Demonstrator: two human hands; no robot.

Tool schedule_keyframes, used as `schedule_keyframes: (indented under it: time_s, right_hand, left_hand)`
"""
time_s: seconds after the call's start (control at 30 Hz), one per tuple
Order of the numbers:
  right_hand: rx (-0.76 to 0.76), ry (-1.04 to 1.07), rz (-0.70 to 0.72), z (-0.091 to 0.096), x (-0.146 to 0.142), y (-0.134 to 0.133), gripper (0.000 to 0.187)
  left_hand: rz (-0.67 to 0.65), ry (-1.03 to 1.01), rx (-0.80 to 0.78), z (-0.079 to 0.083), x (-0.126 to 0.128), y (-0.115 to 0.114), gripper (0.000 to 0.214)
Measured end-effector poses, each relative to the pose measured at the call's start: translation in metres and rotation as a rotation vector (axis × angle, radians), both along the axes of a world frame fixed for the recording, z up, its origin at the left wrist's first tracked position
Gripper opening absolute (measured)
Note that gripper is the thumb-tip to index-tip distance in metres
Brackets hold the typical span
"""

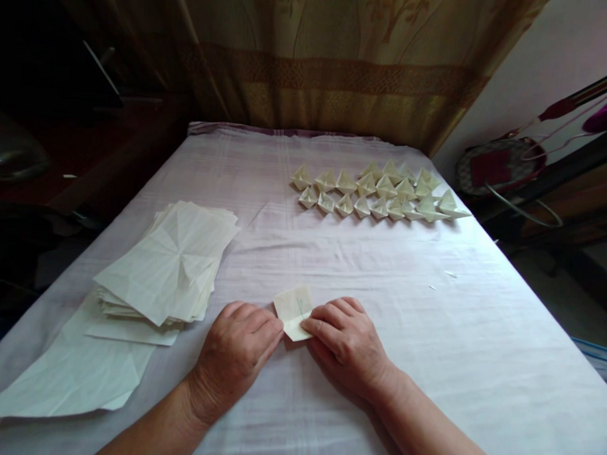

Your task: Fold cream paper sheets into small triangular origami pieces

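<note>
One folded paper (291,306), prob. light, tearable; L hand (242,339), R hand (348,340): fingers pinching opp. sides, likely best hold.

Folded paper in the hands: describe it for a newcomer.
On the pale cloth, look near the front centre. There the left hand and right hand hold a small folded paper between them. Only it is held; the paper stack and rows of folded shapes lie untouched.

Passage open over cloth (478,366), lower right and centre. Obstructions: stack (157,269), left; folded papers (386,188), upper right; left hand (242,335), right hand (347,338), lower centre.
</note>
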State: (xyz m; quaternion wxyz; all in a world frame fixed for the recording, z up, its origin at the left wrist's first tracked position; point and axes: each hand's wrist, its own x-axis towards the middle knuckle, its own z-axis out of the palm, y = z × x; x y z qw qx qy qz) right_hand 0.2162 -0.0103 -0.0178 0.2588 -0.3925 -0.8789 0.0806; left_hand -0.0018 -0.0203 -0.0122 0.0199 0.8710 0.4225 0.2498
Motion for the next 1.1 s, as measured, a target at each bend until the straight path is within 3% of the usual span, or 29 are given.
schedule_keyframes:
  time_s: [0.57, 0.77, 0.93, 1.1]
  right_hand:
    - [-0.041, 0.052, 0.000, -0.002, -0.001, 0.001, 0.014]
    - [-0.211, 0.181, -0.088, -0.005, -0.002, 0.009, 0.010]
    - [-0.210, 0.203, -0.245, -0.011, -0.007, 0.012, 0.016]
    - [-0.192, 0.137, -0.292, -0.012, -0.014, 0.014, 0.032]
  left_hand:
    - [0.052, -0.034, -0.143, -0.001, 0.001, -0.001, 0.015]
    - [0.114, -0.027, -0.145, -0.001, 0.003, 0.002, 0.015]
    - [0.169, -0.014, -0.145, -0.003, 0.006, 0.003, 0.016]
    - [0.202, 0.017, -0.148, -0.002, 0.008, 0.004, 0.013]
